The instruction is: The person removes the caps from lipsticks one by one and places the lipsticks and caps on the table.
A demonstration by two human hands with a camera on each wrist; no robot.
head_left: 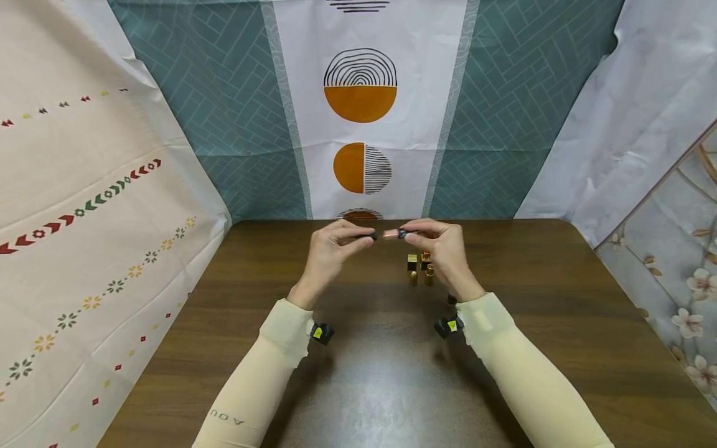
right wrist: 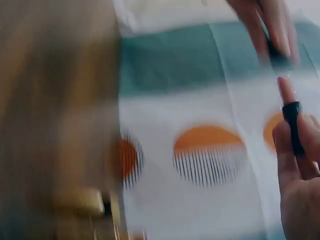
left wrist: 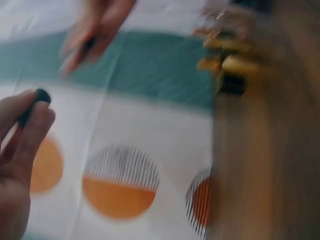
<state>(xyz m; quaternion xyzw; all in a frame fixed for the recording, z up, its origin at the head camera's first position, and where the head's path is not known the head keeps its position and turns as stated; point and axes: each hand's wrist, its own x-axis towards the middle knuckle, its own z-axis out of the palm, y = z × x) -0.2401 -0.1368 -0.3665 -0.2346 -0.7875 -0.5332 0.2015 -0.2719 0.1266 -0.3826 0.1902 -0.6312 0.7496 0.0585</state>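
My right hand pinches the dark base of a lipstick, its pinkish tip bare and pointing left. Facing it, my left hand holds a black cap between thumb and fingers. A small gap separates cap and lipstick, both held up above the far part of the table. In the head view, several small gold pieces, among them a gold cube and a gold cylinder, stand below and beside my right hand. Part of that group is hidden behind the hand.
The brown wooden table ends at a patterned curtain behind the hands. Light cloths hang on the left and right. A small black camera sits at the left wrist, another at the right.
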